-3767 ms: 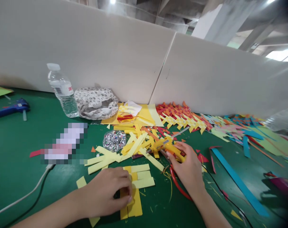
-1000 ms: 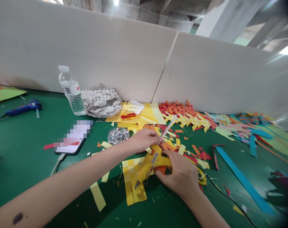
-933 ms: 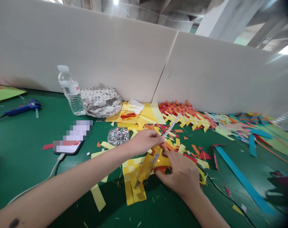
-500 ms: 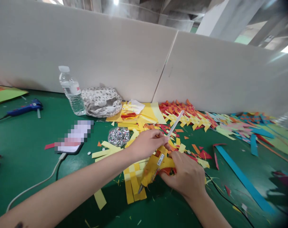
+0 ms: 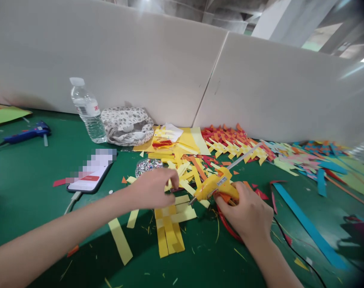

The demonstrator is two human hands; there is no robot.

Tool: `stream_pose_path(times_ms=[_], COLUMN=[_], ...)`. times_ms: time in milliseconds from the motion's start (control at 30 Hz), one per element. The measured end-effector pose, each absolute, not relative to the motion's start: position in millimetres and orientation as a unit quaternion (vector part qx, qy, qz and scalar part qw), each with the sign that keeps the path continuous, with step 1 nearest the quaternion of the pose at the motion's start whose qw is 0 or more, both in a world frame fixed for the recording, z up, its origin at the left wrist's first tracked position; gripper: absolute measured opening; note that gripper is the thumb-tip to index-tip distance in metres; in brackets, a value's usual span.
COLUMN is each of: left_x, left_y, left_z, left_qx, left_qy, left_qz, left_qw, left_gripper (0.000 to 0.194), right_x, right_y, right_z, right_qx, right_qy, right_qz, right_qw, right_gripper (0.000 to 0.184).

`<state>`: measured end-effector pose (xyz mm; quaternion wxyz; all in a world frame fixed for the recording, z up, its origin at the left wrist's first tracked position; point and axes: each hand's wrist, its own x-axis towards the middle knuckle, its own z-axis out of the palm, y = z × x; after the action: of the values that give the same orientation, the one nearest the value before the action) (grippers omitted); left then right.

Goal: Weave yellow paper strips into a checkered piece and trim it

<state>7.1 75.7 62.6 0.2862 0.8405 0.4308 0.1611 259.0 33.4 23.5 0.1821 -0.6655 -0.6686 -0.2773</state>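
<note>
Drawing back from the pale rod at the rear of the yellow glue gun [image 5: 213, 186], the left hand [image 5: 155, 188] is now hovering at the upper left of the yellow woven paper [image 5: 165, 226], while the right hand [image 5: 248, 212] is holding the gun farther to the right than half a second ago. Its nozzle, then pointing over the lower strips, is now aiming at the pale strips on the right side; whether it is touching them, one cannot tell. The right grip is wrapping round the gun's handle; the left grip is staying loosely parted, thumb and forefinger curling apart. The woven paper is lying flat on the green worktop [image 5: 35, 208], deep yellow strips crossing pale ones, with loose ends running downward and rightward. The pale rod [image 5: 243, 157] is jutting up and right from the gun. Loose yellow strips [image 5: 195, 176] are crowding the space behind the work, and the left hand is partly covering a clear pack of small round pieces [image 5: 149, 165]. Red curved handles [image 5: 225, 226] are lying just below the right hand. Farther left, a phone [image 5: 93, 174], a water bottle [image 5: 87, 114] and a patterned pouch [image 5: 125, 126] are resting.
</note>
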Motion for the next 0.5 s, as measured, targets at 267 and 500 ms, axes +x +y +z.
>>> stream_pose_path(times_ms=[267, 500], left_x=[-2.2, -5.2], left_y=[16.8, 35.3], left_z=[44.6, 22.3], left_qx=[0.864, 0.842], left_qy=[0.394, 0.422], left_qz=[0.094, 0.097], left_qw=[0.297, 0.321], left_gripper=[0.048, 0.013], right_x=[260.8, 265.5], right_y=[37.6, 37.1], right_z=[21.3, 16.5], right_qx=[-0.667, -0.562], right_qy=[-0.678, -0.752], right_qz=[-0.229, -0.212], right_qw=[0.208, 0.271], right_gripper=[0.036, 0.037])
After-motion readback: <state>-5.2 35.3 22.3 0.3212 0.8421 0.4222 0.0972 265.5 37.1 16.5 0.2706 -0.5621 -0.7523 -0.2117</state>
